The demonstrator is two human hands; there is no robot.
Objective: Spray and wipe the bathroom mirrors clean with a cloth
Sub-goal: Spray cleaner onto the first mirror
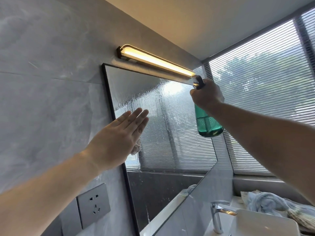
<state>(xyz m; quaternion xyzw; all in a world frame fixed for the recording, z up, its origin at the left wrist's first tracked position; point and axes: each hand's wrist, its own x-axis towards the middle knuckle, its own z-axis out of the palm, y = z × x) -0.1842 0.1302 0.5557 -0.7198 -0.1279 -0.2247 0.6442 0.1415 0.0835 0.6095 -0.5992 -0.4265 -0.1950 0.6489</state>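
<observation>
Droplets run down the mirror (170,133) glass. The left hand (119,133) lies flat on it near the left frame, fingers straight and together, a scrap of white cloth (137,147) showing under the palm. The right hand (206,94) grips the green spray bottle (208,123) — raised just below the lamp (153,61).

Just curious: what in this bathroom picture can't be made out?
Head view: the pale cloth against the black-framed mirror is almost wholly hidden under the flat left hand.
Head view: the trigger of the teal plastic spray bottle is covered by the grip of the right hand.
Head view: the white ceramic basin is cut off by the bottom edge.
</observation>
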